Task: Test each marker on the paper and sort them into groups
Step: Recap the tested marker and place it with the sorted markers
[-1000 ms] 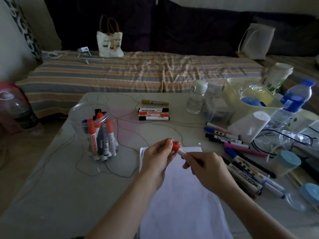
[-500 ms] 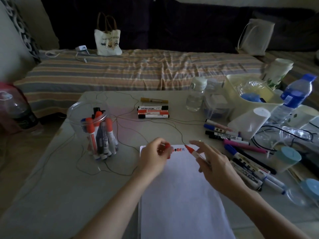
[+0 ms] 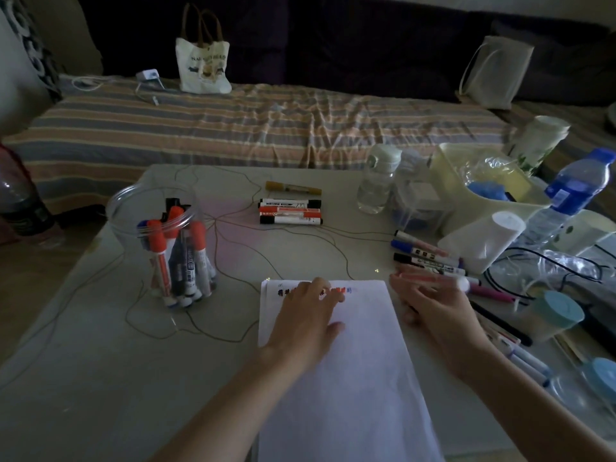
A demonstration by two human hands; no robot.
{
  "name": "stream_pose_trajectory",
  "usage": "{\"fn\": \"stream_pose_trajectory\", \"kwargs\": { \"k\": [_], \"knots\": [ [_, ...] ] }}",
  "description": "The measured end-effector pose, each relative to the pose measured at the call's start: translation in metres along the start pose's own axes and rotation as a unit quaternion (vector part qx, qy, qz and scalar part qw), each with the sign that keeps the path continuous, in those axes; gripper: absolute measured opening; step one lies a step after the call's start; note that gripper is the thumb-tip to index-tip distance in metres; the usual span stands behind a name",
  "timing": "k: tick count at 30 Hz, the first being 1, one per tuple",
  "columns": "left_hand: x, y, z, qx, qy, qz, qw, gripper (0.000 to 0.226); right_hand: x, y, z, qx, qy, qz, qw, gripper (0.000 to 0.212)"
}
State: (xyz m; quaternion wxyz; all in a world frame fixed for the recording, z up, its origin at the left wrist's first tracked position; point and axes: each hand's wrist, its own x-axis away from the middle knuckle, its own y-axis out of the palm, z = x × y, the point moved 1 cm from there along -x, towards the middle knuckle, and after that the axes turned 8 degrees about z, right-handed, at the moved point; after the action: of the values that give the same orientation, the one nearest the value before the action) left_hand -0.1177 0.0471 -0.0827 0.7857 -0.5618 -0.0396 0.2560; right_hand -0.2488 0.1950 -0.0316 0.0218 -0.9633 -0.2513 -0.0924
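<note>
Paper [image 3: 350, 378], one white sheet, lies flat on the grey table [image 3: 83, 378] in front of the person, with a short row of small colour swatches, dark, red and blue, along its far edge. The left hand [image 3: 306, 321] rests palm down on the sheet's upper part, its fingers spread and fairly straight, fingertips over the swatches, gripping nothing. The right hand [image 3: 433, 315] sits just off the paper's right edge with fingers extended; a red-and-white marker [image 3: 436, 280] lies at its fingertips, blurred, and whether the fingers pinch it I cannot tell. Four markers [image 3: 290, 208] lie side by side at the far middle of the table: one yellow, two black-capped, one red. A clear plastic jar [image 3: 160, 235] to the left holds a bunch standing upright, three with red caps visible, the others dark or blue and too crowded to count. More markers [image 3: 423, 255] lie grouped to the right beside a white paper roll [image 3: 480, 241]. Three clear bottles stand at the far right, one with a blue label [image 3: 573, 198].
</note>
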Motion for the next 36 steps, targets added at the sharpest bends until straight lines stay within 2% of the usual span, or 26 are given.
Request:
{"fn": "stream_pose_trajectory", "kwargs": {
  "k": [2,4,6,10,16,30,36],
  "knots": [
    [-0.001,0.002,-0.001,-0.014,0.035,-0.042,0.998,0.056,-0.008,0.009,0.005,0.12,-0.073,0.021,0.99,0.019],
    [-0.004,0.003,-0.004,-0.032,0.05,-0.069,0.996,0.072,-0.021,0.018,0.012,0.17,-0.121,0.028,0.978,0.01],
    [-0.006,0.007,-0.008,-0.039,0.05,-0.076,0.995,0.081,-0.034,0.027,0.017,0.197,-0.135,0.032,0.971,0.005],
    [-0.006,0.011,-0.01,-0.035,0.053,-0.067,0.996,0.083,-0.052,0.035,0.037,0.261,-0.116,0.03,0.958,0.022],
    [-0.006,0.016,-0.014,-0.024,0.031,-0.077,0.996,0.08,-0.049,0.036,0.054,0.248,-0.17,0.099,0.948,0.023],
    [-0.006,0.016,-0.014,0.0,0.024,-0.068,0.997,0.077,-0.05,0.035,0.058,0.265,-0.183,0.083,0.943,0.023],
    [-0.005,0.016,-0.013,-0.006,0.023,-0.063,0.998,0.083,-0.05,0.034,0.059,0.245,-0.199,0.095,0.944,0.028]
  ]
}}
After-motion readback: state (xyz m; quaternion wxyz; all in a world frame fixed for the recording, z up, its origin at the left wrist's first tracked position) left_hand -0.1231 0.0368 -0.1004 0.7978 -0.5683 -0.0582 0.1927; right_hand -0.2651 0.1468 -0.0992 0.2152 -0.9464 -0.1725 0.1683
